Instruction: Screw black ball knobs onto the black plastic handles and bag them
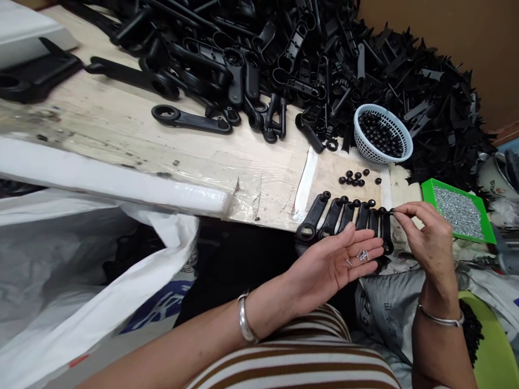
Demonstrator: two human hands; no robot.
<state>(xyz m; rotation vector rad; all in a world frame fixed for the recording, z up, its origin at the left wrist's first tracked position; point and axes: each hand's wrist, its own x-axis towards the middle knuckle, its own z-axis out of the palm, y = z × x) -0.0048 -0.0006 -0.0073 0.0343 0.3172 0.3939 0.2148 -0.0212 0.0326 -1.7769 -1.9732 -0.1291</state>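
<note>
My left hand (336, 262) is palm up with its fingers stretched out. Several small silver screws or pins (363, 255) lie loose on its fingers. My right hand (427, 232) is closed in a pinch at the upper end of the rightmost piece in a row of black plastic crank-shaped arms (314, 217); what its fingertips hold is too small to make out. Each clearly visible arm has a ring at the near end and a small round top at the far end. My left fingers partly hide the row. Loose black beads (352, 182) lie just beyond it.
A light blue basket (383, 158) of black beads stands behind the row. At the right is a green tray (489, 229) of small silver metal pieces. Black plastic parts (243, 70) are heaped along the back. A white plastic bag (133, 270) hangs at the left.
</note>
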